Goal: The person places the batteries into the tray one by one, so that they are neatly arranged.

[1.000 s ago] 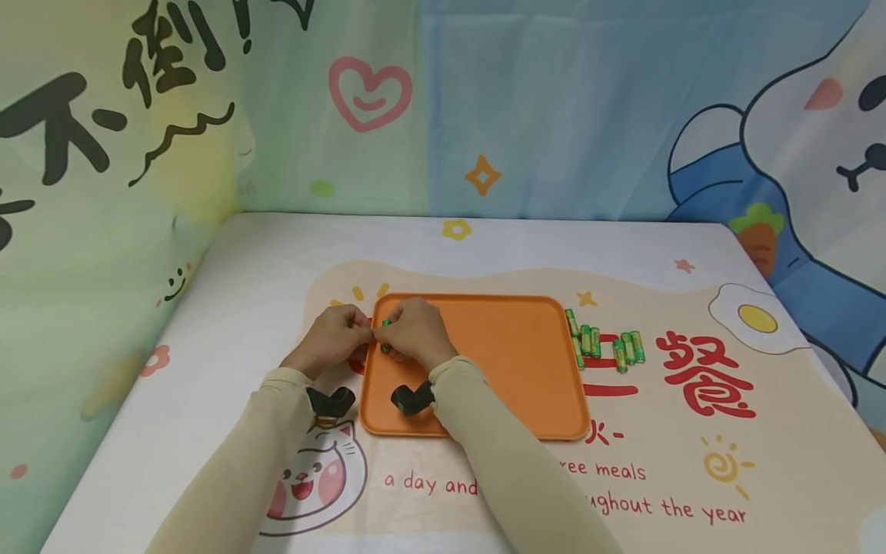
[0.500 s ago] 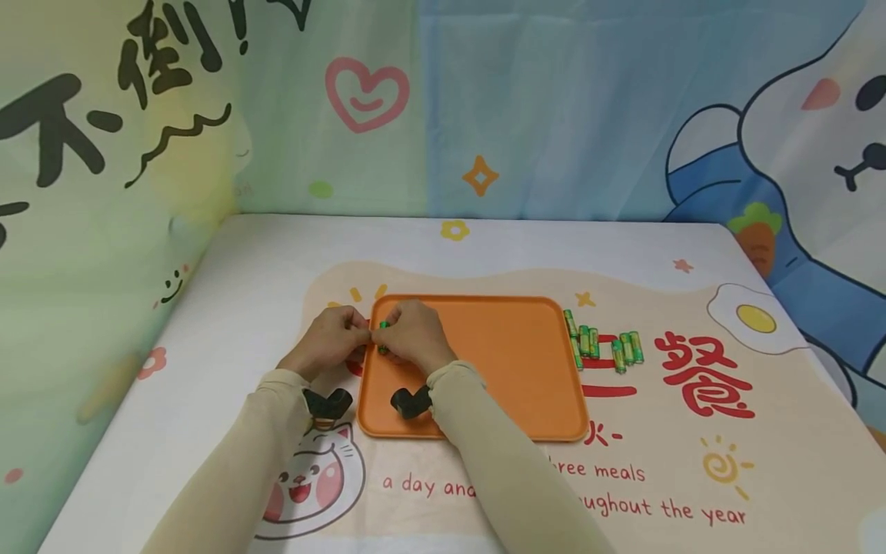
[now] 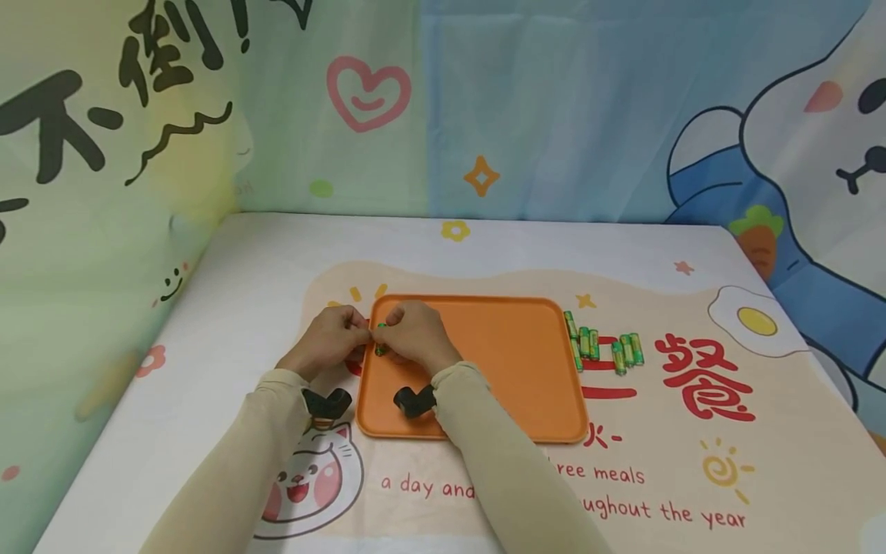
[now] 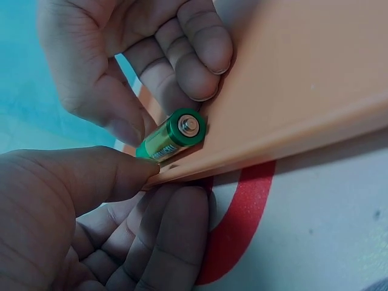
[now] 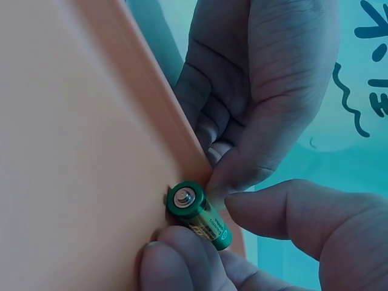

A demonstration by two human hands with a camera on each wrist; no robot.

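A green-and-gold cylindrical battery (image 4: 171, 135) is held on its side just inside the left rim of an orange rectangular tray (image 3: 505, 369), toward the far corner, its button terminal turned toward the wearer's side. The battery is gripped low by the curled fingers of the right hand (image 3: 418, 335); whether the thumb is also pressed to it cannot be told. The tray's left rim is pinched by the left hand (image 3: 332, 338), with the thumb laid over the edge and the fingers tucked outside and beneath. The two hands are brought close together at the rim. Beyond the tray's right side, seven more green batteries (image 3: 602, 345) are scattered in small groups: two by the rim, two side by side, three farther out. Beige sleeves (image 3: 228, 462) are worn on both arms, and black devices (image 3: 328, 402) are fitted at the wrists. The table is covered by a printed tablecloth (image 3: 664, 462), on which a fried egg (image 3: 757, 321), a smiling cat face (image 3: 311, 485) and red lettering (image 3: 706, 377) are shown; a pink heart (image 3: 369, 94) and a white cartoon animal (image 3: 817, 169) are printed on the backdrop (image 3: 554, 92).
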